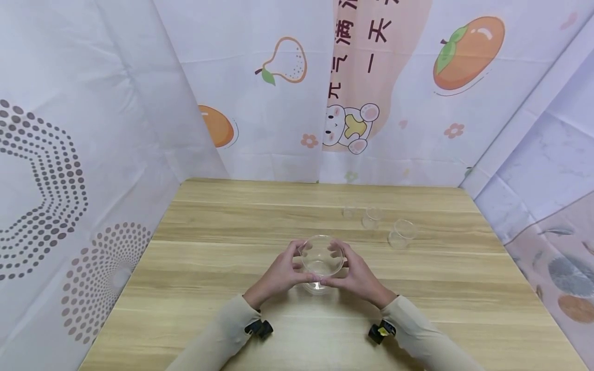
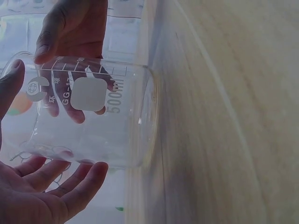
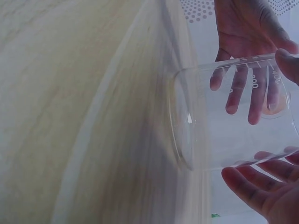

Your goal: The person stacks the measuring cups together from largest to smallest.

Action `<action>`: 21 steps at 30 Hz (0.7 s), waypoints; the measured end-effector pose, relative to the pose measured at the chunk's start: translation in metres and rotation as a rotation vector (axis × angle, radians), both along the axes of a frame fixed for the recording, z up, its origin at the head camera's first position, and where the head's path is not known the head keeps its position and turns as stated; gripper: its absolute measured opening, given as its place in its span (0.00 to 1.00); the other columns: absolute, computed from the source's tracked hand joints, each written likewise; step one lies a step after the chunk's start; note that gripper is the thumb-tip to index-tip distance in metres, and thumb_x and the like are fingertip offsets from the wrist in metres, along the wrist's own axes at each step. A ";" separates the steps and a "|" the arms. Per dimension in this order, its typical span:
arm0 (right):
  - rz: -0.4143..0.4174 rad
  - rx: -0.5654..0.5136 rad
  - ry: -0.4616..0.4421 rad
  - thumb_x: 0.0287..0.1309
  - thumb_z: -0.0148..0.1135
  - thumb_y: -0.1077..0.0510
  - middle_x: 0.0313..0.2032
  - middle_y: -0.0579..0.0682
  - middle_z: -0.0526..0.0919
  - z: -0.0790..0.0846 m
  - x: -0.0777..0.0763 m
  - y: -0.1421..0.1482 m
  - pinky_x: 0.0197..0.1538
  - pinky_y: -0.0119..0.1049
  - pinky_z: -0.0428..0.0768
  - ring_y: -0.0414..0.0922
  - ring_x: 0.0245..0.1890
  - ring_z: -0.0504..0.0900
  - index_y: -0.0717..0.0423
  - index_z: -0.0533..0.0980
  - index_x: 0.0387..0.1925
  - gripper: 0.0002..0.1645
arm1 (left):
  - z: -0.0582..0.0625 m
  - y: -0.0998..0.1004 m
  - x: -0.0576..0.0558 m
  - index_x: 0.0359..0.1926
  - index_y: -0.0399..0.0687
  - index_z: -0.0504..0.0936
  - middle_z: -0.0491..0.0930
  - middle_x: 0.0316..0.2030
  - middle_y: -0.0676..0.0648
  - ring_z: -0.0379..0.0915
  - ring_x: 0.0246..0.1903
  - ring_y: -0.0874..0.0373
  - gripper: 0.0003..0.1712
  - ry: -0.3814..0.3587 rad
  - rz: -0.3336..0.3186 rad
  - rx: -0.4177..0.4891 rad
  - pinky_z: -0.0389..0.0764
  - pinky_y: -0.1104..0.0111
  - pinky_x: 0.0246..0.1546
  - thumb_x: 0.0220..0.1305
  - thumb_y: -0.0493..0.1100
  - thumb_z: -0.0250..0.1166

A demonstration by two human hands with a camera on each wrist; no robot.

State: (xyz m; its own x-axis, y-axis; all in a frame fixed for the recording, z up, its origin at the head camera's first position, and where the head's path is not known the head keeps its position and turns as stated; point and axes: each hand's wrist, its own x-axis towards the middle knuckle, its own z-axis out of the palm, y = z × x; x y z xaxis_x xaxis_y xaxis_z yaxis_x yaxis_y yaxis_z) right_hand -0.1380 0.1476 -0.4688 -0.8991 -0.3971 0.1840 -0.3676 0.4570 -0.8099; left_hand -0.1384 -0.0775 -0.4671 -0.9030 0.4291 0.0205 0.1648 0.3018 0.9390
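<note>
A clear glass beaker [image 1: 320,269] marked 500ml [image 2: 113,95] stands upright between the two hands, near the middle of the wooden table [image 1: 209,288]. My left hand [image 1: 280,274] grips its left side, fingers curved around the far wall and thumb on the near side by the rim. My right hand [image 1: 361,275] holds the right side the same way, the thumbs almost meeting. Through the glass, the fingers show in both wrist views. The beaker's base [image 3: 181,123] is at or just above the tabletop; whether it touches cannot be told.
Behind and right of the hands stand three smaller clear glass vessels: a large one [image 1: 402,234], a medium one [image 1: 372,218] and a tiny one [image 1: 349,212]. Printed curtains [image 1: 260,118] close off the table's back and sides.
</note>
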 end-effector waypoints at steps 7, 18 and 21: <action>0.008 -0.011 0.000 0.41 0.80 0.51 0.59 0.62 0.75 -0.001 0.001 0.002 0.52 0.49 0.83 0.57 0.57 0.77 0.59 0.59 0.69 0.57 | -0.002 0.001 0.000 0.67 0.44 0.60 0.66 0.68 0.41 0.68 0.64 0.39 0.47 -0.003 -0.002 -0.001 0.79 0.51 0.59 0.53 0.49 0.75; 0.000 0.024 -0.014 0.42 0.79 0.47 0.61 0.60 0.74 0.000 0.002 0.003 0.55 0.47 0.81 0.54 0.60 0.75 0.56 0.58 0.71 0.58 | -0.001 0.000 0.000 0.68 0.44 0.59 0.66 0.68 0.40 0.67 0.64 0.39 0.48 -0.001 0.001 0.009 0.78 0.50 0.59 0.53 0.50 0.75; 0.001 0.034 -0.019 0.42 0.79 0.45 0.61 0.59 0.74 -0.001 0.003 0.003 0.56 0.46 0.81 0.54 0.60 0.75 0.56 0.57 0.71 0.59 | -0.001 0.000 0.001 0.67 0.43 0.59 0.66 0.68 0.40 0.69 0.62 0.37 0.48 -0.009 -0.002 0.007 0.78 0.50 0.59 0.52 0.50 0.76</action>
State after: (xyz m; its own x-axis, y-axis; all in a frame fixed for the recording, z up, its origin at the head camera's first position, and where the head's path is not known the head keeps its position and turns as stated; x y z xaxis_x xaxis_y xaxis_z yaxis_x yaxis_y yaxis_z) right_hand -0.1350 0.1510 -0.4699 -0.9018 -0.4041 0.1530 -0.3526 0.4836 -0.8011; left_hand -0.1372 -0.0770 -0.4680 -0.9024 0.4306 0.0158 0.1572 0.2949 0.9425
